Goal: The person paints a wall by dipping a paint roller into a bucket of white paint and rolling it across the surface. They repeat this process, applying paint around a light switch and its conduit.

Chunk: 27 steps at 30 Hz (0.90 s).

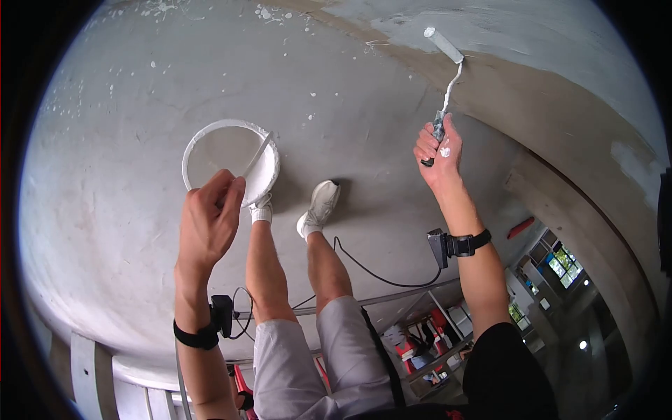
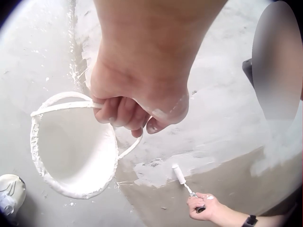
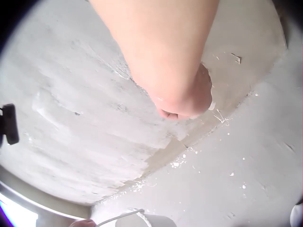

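A white bucket (image 1: pixel 185 162) hangs in front of the legs, its rim and inside coated with white paint. My left hand (image 1: pixel 210 220) grips its white handle (image 1: pixel 257 155), fingers curled round it, as the left wrist view also shows. Farther forward on the right, my right hand (image 1: pixel 442 148) holds a paint roller by its dark, paint-smeared grip (image 1: pixel 438 126). The roller's white sleeve (image 1: pixel 444 46) overlaps the lower wall, by the border between fresh paint and bare brown surface. White paint spots the right hand. In the right wrist view the hand (image 3: pixel 184 99) hides the roller.
White splashes dot the grey floor (image 1: pixel 311 115) near the wall (image 1: pixel 560 91), which has an unpainted brown band low down. Two light shoes (image 1: pixel 320 204) stand behind the bucket. A black cable (image 1: pixel 378 278) runs between the wrist cameras. Shelves with red items (image 1: pixel 427 343) lie behind.
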Available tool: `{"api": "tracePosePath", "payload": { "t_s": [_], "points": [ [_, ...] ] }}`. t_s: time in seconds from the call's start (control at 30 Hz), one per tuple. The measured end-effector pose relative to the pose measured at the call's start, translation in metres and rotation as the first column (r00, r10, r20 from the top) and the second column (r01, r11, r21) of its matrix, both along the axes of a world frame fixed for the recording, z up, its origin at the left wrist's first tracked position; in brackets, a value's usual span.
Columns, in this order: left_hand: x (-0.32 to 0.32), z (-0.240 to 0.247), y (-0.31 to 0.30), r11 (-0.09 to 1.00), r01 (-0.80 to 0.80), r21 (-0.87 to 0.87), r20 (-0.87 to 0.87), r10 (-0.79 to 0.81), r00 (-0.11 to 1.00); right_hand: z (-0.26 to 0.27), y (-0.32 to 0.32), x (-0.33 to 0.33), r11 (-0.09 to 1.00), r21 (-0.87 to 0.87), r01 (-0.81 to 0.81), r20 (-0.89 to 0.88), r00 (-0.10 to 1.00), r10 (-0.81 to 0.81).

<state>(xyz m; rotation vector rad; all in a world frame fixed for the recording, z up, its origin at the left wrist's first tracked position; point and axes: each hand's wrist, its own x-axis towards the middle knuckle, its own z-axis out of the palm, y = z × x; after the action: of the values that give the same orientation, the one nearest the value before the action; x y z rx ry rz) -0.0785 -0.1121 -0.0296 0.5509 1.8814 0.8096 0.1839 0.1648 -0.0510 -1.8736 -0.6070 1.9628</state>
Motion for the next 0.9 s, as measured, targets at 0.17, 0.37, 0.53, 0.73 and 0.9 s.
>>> {"api": "tracePosePath", "payload": {
  "t_s": [0.17,0.37,0.53,0.73,0.9],
  "points": [
    [0.003,0.010,0.007,0.999,0.010,0.048,0.022,-0.012,1.000,0.076,-0.020,0.011,0.995,0.089,0.034,-0.023,0.999,-0.032],
    [0.005,0.014,0.008,0.997,0.034,0.076,-0.021,-0.033,0.999,0.132,-0.025,0.028,0.978,0.202,-0.051,0.014,0.999,0.049],
    [0.010,0.016,0.007,0.997,0.047,0.067,-0.026,-0.045,0.999,0.124,-0.020,0.029,0.983,0.175,-0.048,0.127,0.992,0.026],
    [0.005,0.009,0.001,0.997,0.078,0.006,-0.040,-0.077,0.996,0.030,-0.001,0.033,0.992,0.105,-0.064,0.214,0.976,0.040],
    [0.003,0.003,-0.003,0.994,0.112,-0.017,-0.023,-0.112,0.993,-0.041,0.014,0.034,0.995,0.087,-0.043,0.336,0.942,0.011]
  ]
}}
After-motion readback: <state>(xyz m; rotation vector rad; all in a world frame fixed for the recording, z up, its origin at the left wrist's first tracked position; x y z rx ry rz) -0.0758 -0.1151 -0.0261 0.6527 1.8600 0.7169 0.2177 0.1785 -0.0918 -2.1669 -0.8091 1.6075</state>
